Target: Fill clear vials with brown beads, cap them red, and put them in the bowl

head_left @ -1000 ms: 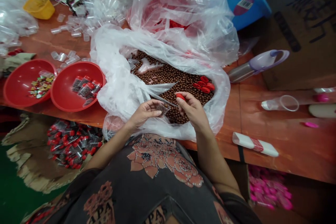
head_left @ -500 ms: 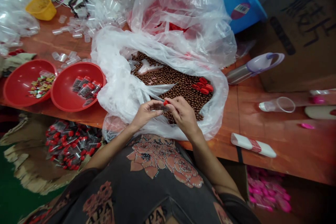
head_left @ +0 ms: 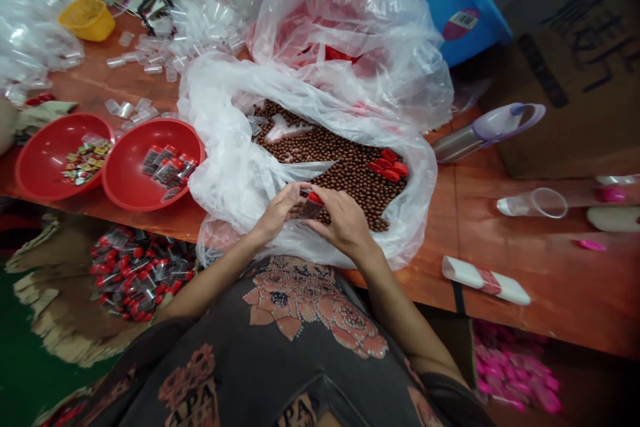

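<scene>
Between my two hands is a small clear plastic container (head_left: 311,207) with a red cap on its top and dark contents. My left hand (head_left: 278,212) has its fingers closed on the container's left side. On the other side, my right hand (head_left: 343,219) grips it with fingers near the red cap and thumb below. Both hands are over the near edge of a white plastic bag (head_left: 213,147) filled with small brown balls (head_left: 355,163). Several loose red caps (head_left: 389,165) lie on the balls at the right. A clear scoop-like piece (head_left: 286,129) rests among them farther back.
Left of the bag, a red bowl (head_left: 120,180) holds capped containers; another red bowl (head_left: 35,160) holds colourful small pieces. Empty clear containers (head_left: 200,27) lie behind. A box below (head_left: 40,300) holds many capped containers. Rightward stand a bottle (head_left: 465,140) and a clear cup (head_left: 543,203).
My right hand has brought the red cap leftward onto the container in my left hand. The hands are now close together around it, and the container shows upright-tilted with the cap on top.
</scene>
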A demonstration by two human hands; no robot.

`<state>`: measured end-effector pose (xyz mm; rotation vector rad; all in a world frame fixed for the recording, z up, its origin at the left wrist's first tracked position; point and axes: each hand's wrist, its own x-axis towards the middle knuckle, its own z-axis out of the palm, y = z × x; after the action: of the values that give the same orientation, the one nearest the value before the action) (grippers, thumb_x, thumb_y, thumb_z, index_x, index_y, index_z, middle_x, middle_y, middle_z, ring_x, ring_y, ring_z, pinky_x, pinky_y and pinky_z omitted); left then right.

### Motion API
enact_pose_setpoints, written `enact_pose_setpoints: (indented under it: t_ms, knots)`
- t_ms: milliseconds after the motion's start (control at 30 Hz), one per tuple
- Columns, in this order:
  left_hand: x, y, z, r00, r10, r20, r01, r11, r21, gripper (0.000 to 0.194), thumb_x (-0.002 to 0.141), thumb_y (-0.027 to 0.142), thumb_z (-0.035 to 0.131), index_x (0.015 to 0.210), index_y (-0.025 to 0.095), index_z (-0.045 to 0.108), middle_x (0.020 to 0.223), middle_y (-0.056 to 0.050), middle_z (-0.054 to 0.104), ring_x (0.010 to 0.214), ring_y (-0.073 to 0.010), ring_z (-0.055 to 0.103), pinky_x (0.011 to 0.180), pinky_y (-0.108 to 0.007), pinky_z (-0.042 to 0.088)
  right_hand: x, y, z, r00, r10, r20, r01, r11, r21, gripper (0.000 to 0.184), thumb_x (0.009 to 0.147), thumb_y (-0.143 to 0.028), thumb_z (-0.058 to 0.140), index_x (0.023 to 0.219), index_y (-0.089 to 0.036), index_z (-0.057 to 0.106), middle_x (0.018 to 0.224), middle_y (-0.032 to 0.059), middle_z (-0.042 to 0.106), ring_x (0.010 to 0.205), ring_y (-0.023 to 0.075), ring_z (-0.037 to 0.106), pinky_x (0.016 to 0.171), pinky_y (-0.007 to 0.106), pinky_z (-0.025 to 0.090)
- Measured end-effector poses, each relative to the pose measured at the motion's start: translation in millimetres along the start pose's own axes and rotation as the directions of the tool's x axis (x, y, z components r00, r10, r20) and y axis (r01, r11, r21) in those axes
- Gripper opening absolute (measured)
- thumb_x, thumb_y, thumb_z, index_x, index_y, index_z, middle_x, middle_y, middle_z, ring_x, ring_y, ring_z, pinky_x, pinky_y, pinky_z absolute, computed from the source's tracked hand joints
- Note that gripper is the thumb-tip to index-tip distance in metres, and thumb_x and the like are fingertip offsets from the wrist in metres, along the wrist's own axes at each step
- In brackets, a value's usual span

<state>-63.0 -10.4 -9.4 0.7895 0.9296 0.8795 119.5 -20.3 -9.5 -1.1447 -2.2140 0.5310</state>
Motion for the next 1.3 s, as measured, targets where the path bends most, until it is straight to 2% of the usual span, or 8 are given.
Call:
enact_pose_setpoints:
  t_ms: [167,267,367,500,633,767,1067,1300]
  knots:
    - [5.0,-7.0,8.0,0.998,0.057,-0.033,-0.058,0.998,-0.008,0.041,0.089,0.052,0.058,0.114,0.021,0.068,0.105,-0.006,0.07,0.091,-0.0171,0.065,0.07,-0.024,0.051,-2.5,1.5,4.7,0.986,0.164,-0.036,-0.15,0.954,0.261,0.062,0.077,-0.046,0.079,0.129,-0.023,0.054,0.126,0.0132,0.064,0.107,0.0279,0.062,0.091,0.046,0.053]
    - [4.0,-7.4,10.4,0.998,-0.059,-0.01,0.058,0.997,-0.057,0.049,0.091,0.054,0.049,0.126,0.022,0.061,0.08,-0.004,0.067,0.062,-0.0131,0.059,0.05,-0.022,0.043,-3.3,5.2,5.1,0.864,0.502,-0.042,-0.396,0.729,0.558,0.045,0.074,-0.049,0.079,0.107,-0.023,0.062,0.098,0.0052,0.069,0.081,0.0196,0.066,0.071,0.035,0.056]
    - [3.7,-6.4,10.8,0.996,-0.087,0.018,0.088,0.995,-0.055,0.052,0.093,0.052,0.046,0.133,0.02,0.055,0.072,-0.002,0.063,0.052,-0.0113,0.053,0.044,-0.02,0.038,-2.5,3.9,4.7,0.782,0.623,-0.021,-0.411,0.541,0.734,0.032,0.081,-0.046,0.073,0.101,-0.023,0.065,0.087,0.0012,0.07,0.075,0.0169,0.066,0.067,0.032,0.057]
    - [5.4,-7.8,14.2,0.999,-0.046,0.016,0.046,0.999,-0.02,0.048,0.095,0.05,0.045,0.132,0.022,0.057,0.076,-0.003,0.065,0.053,-0.0109,0.053,0.044,-0.02,0.04,0.3,-3.7,6.0,0.876,0.437,-0.204,-0.274,0.799,0.535,0.036,0.089,-0.043,0.066,0.122,-0.029,0.064,0.108,0.0035,0.073,0.097,0.0209,0.067,0.092,0.042,0.054]
    - [6.5,-5.2,20.4,0.994,-0.056,-0.093,0.054,0.998,-0.026,0.058,0.098,0.06,0.033,0.13,0.02,0.06,0.087,-0.007,0.07,0.069,-0.015,0.063,0.054,-0.023,0.047,1.0,-5.8,10.3,0.993,0.073,-0.088,-0.059,0.987,0.15,0.065,0.085,-0.05,0.07,0.141,-0.024,0.049,0.131,0.0116,0.065,0.121,0.0301,0.057,0.104,0.051,0.047]
    - [9.0,0.3,23.1,0.984,-0.136,-0.116,0.135,0.991,-0.019,0.065,0.097,0.066,0.03,0.13,0.018,0.061,0.095,-0.01,0.072,0.085,-0.0206,0.067,0.065,-0.028,0.052,-0.5,-3.5,16.2,1.0,-0.007,-0.024,0.006,0.999,-0.037,0.082,0.085,-0.052,0.068,0.149,-0.015,0.033,0.137,0.0193,0.056,0.125,0.0346,0.051,0.104,0.053,0.045]
    - [10.9,0.2,12.9,0.965,0.216,-0.152,-0.166,0.943,0.288,0.043,0.1,0.044,0.036,0.126,0.02,0.062,0.13,-0.006,0.063,0.121,-0.0203,0.055,0.107,-0.032,0.041,12.7,-8.6,12.8,0.992,-0.119,-0.045,0.111,0.983,-0.145,0.069,0.091,-0.046,0.059,0.143,-0.008,0.033,0.129,0.0224,0.057,0.116,0.0331,0.053,0.097,0.049,0.048]
    - [0.5,5.6,11.8,0.99,0.096,-0.103,-0.07,0.969,0.235,0.053,0.097,0.048,0.035,0.14,0.019,0.048,0.087,-0.002,0.062,0.061,-0.0116,0.053,0.059,-0.024,0.046,24.8,-2.6,6.1,0.97,-0.24,0.026,0.235,0.916,-0.325,0.057,0.089,-0.062,0.051,0.111,-0.01,0.059,0.105,0.0186,0.066,0.094,0.0305,0.058,0.08,0.042,0.047]
